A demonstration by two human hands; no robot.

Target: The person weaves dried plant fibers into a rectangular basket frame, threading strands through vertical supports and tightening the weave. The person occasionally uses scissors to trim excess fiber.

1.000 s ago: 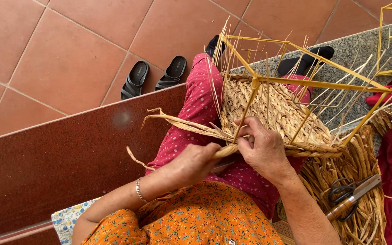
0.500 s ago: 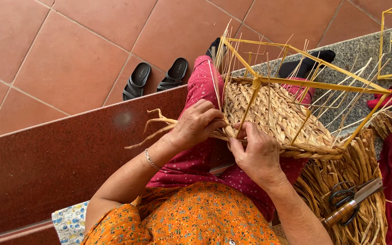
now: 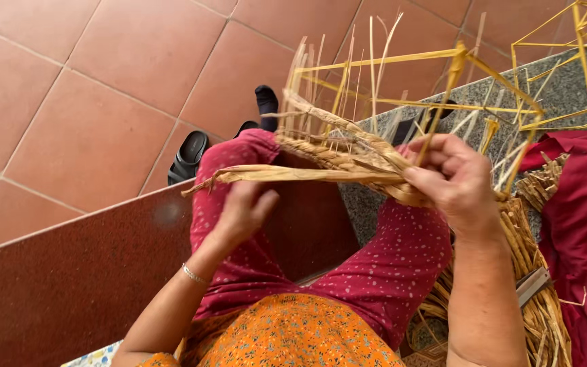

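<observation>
A seated person works over a floor of large terracotta tiles, beside a dark red polished ledge and a strip of speckled grey stone. Black sandals lie on the tiles beyond the person's knee, and a dark red cloth is heaped at the right edge of the stone.

A half-woven straw basket, built on a yellow stick frame, rests tilted on the lap above the pink dotted trousers. The right hand is closed in a firm grip on the basket's woven rim, where a long flat straw strand leaves it. That strand runs leftward, roughly level, ending over the knee. The left hand sits just beneath the strand with fingers loosely curled and open, holding nothing; whether its fingertips touch the straw cannot be told. A thin bracelet circles the left wrist. More loose straw is bundled below the right forearm.

Half a second earlier both hands were pressed together on the weave, the left clasping strands at the rim; it has since let go and dropped below the strand, and the basket has been lifted and turned.
</observation>
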